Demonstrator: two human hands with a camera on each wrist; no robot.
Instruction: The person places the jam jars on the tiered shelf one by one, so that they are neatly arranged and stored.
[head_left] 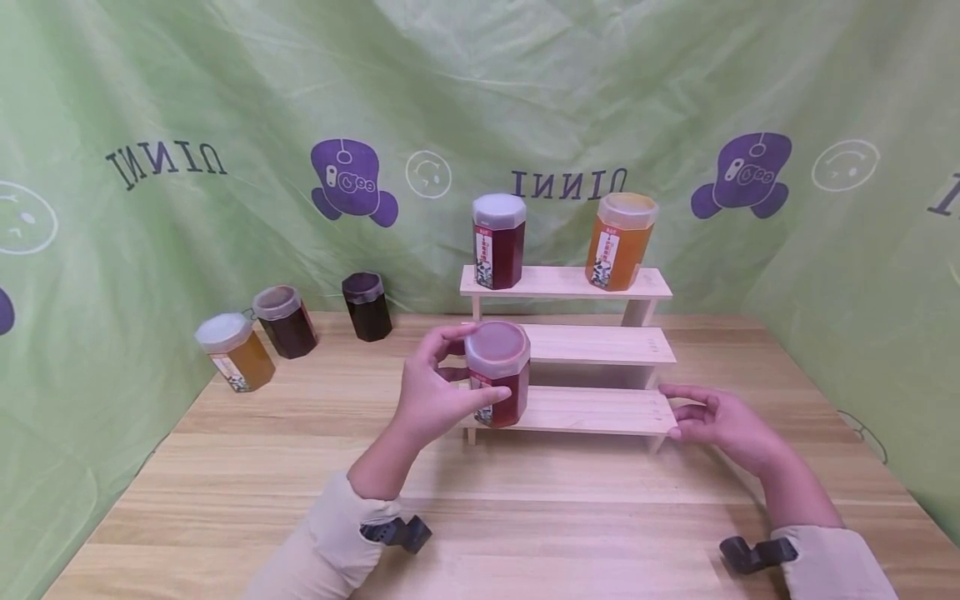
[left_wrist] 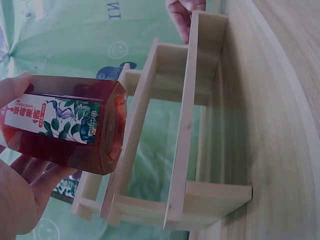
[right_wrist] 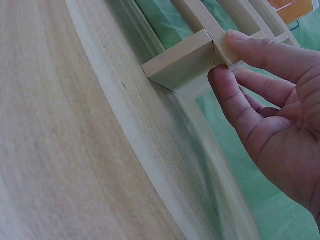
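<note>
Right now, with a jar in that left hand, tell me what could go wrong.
The left hand holds the red jar, seemingly off the wooden stand; a slip might let it fall. The right hand pinches the end of the lowest step, so a tug could shift the stand and topple the dark red jar or orange jar on top.

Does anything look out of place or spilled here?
The lettering on the green backdrop looks odd: its characters appear flipped. Otherwise nothing stands out: no spill shows, and the red jar in the left hand has no visible damage.
</note>
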